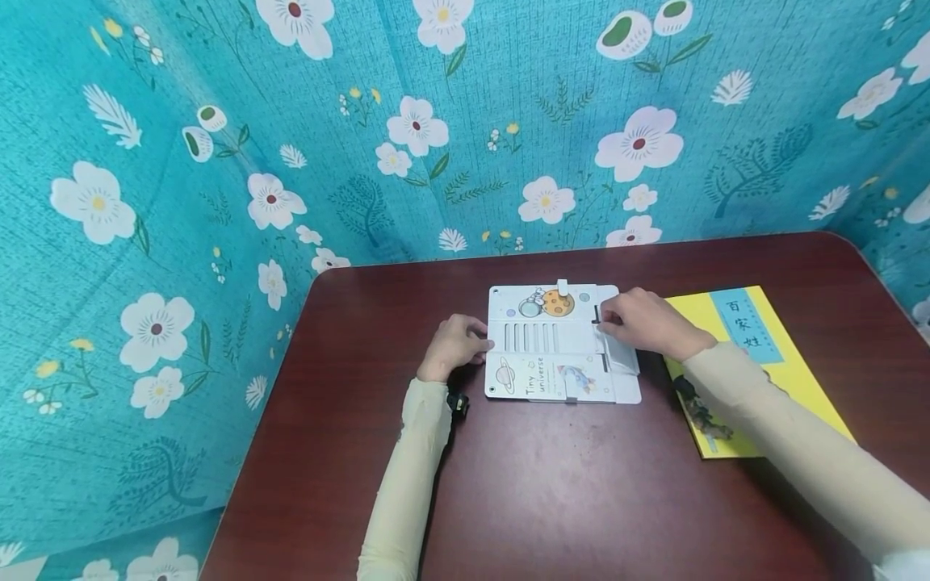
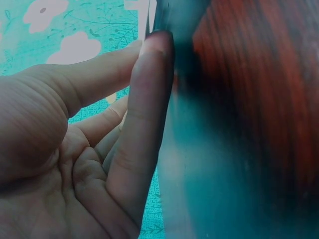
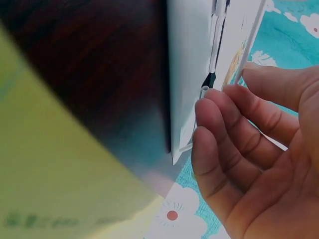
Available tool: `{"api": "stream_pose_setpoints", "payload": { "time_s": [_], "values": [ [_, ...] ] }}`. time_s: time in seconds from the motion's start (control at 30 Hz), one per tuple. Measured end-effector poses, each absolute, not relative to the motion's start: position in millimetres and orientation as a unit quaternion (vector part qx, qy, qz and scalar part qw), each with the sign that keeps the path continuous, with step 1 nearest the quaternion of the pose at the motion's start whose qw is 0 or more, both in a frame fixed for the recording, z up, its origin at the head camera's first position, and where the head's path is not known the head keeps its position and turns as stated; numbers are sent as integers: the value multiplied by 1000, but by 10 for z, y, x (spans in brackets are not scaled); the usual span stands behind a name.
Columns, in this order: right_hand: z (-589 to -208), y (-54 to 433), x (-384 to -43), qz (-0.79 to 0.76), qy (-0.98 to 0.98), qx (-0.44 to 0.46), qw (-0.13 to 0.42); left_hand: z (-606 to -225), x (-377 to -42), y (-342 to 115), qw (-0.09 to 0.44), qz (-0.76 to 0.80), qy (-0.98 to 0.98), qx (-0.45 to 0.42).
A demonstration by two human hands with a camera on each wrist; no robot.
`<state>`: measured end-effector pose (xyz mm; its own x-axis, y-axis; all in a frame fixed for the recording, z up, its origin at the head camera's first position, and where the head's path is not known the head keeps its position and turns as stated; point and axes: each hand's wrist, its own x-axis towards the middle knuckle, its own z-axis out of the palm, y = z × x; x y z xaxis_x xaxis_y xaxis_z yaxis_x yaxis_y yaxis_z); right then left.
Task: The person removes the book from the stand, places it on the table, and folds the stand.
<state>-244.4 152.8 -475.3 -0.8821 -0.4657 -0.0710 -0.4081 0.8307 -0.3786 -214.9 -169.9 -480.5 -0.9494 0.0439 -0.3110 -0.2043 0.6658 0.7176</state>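
A white folding book stand (image 1: pixel 519 378) lies flat on the table, printed with a planet, an astronaut and the words "Tiny universe". A row of slots runs across its middle, and small clips sit at its top and bottom edges. My left hand (image 1: pixel 454 347) pinches the stand's left edge between thumb and finger; its other fingers curl below in the left wrist view. At the right end, my right hand (image 1: pixel 647 323) pinches a thin white panel (image 3: pixel 250 42) of the stand between thumb and forefinger. That hand partly covers the stand's right side in the head view.
A yellow book (image 1: pixel 802 387) with a blue title panel lies to the right, partly under my right forearm. The dark red table (image 1: pixel 567 484) meets a turquoise flowered curtain (image 1: pixel 472 177) along its back and left edges.
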Motion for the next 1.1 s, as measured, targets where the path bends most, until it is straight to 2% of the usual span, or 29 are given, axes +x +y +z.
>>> {"api": "stream_pose_setpoints", "payload": {
  "time_s": [0.17,0.73,1.1],
  "values": [
    [-4766,1489,-2457,-149,953,-245,94,-4809,-2157,-1679,150,403,902,-40],
    [-4804,1366,-2410,-81,961,-252,84,-4841,-2134,-1676,152,393,906,-48],
    [-4771,1371,-2260,-58,955,-284,56,-4812,-2085,-1674,106,327,939,-18]
  ]
}}
